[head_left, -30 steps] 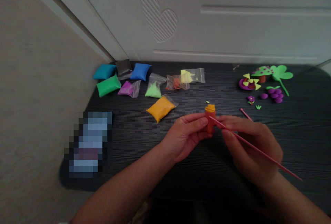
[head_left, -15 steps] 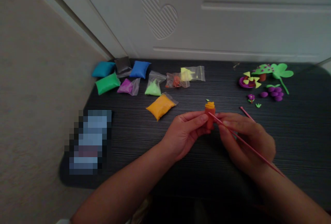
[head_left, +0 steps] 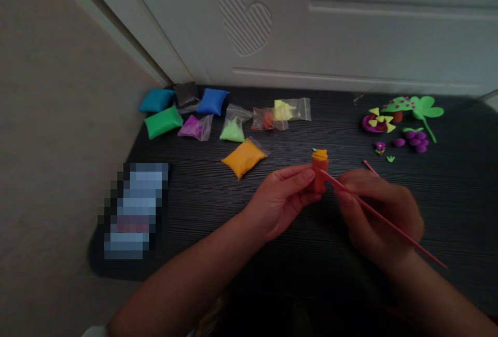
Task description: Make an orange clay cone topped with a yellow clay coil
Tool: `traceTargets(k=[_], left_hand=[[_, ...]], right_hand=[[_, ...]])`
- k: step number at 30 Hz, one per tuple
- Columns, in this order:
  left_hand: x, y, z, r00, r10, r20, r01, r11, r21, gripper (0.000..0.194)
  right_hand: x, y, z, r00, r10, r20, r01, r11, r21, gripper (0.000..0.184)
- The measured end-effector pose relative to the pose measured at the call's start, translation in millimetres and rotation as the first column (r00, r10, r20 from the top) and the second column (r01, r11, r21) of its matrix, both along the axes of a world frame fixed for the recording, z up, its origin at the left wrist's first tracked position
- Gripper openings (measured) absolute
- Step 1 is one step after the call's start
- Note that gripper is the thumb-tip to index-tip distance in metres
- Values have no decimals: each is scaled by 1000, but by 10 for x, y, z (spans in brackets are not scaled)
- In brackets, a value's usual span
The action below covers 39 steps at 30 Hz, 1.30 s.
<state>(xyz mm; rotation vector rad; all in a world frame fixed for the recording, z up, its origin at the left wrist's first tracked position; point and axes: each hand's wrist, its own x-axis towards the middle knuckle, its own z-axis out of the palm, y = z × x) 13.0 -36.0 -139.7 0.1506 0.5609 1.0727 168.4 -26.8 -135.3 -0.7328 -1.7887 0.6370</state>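
Between the fingers of my left hand (head_left: 282, 197) stands an upright orange clay figure (head_left: 319, 177), with a yellow-orange clay piece (head_left: 320, 154) on its top. My right hand (head_left: 379, 212) grips a thin pink modelling stick (head_left: 383, 218) like a pen. The stick's tip meets the front of the figure, or lies just before it. My left fingers hide part of the figure's left side and base. A second pink stick (head_left: 369, 167) lies on the table behind my right hand. A tiny green clay bit (head_left: 314, 150) shows just behind the figure's top.
Bags of coloured clay, among them a yellow-orange one (head_left: 244, 158) and a light green one (head_left: 233, 127), lie at the back left. Finished clay pieces, including purple grapes (head_left: 417, 141) and a green clover shape (head_left: 428, 109), sit at the right. A blurred-out phone-like object (head_left: 136, 210) lies at left.
The right hand shifted slightly left, then back right, with the stick's tip staying at or near the figure. The left hand keeps its hold, and the view has shifted a little.
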Motion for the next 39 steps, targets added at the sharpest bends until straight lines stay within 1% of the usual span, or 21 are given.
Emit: traceTargets(k=[4, 7, 13, 18, 20, 24, 27, 33, 39], left_hand=[[7, 0, -11, 1000, 10, 0, -10, 1000, -23, 18], [11, 4, -9, 1000, 12, -3, -12, 1000, -25, 18], [6, 11, -22, 1000, 20, -3, -20, 999, -26, 17], [0, 15, -50, 1000, 22, -8, -22, 1000, -7, 13], [1, 12, -52, 1000, 19, -1, -19, 1000, -7, 14], [0, 8, -31, 999, 8, 32, -7, 1000, -9, 16], [-4, 9, -10, 999, 12, 35, -12, 1000, -19, 14], [4, 11, 1, 999, 11, 53, -10, 1000, -18, 13], [13, 7, -16, 999, 26, 32, -25, 999, -24, 13]], right_hand=[[15, 13, 19, 996, 46, 70, -46, 999, -3, 43], [19, 12, 21, 996, 26, 81, -27, 1000, 9, 41], [7, 9, -21, 998, 5, 69, -8, 999, 36, 44], [12, 30, -43, 987, -9, 161, 6, 1000, 20, 40], [14, 30, -39, 988, -16, 155, 13, 1000, 21, 40], [10, 16, 0, 996, -40, 77, 41, 999, -9, 36], [4, 7, 28, 998, -24, 54, 26, 999, -34, 34], [3, -3, 11, 984, 23, 178, -14, 999, -49, 31], [16, 13, 12, 978, 4, 207, -4, 1000, -1, 30]])
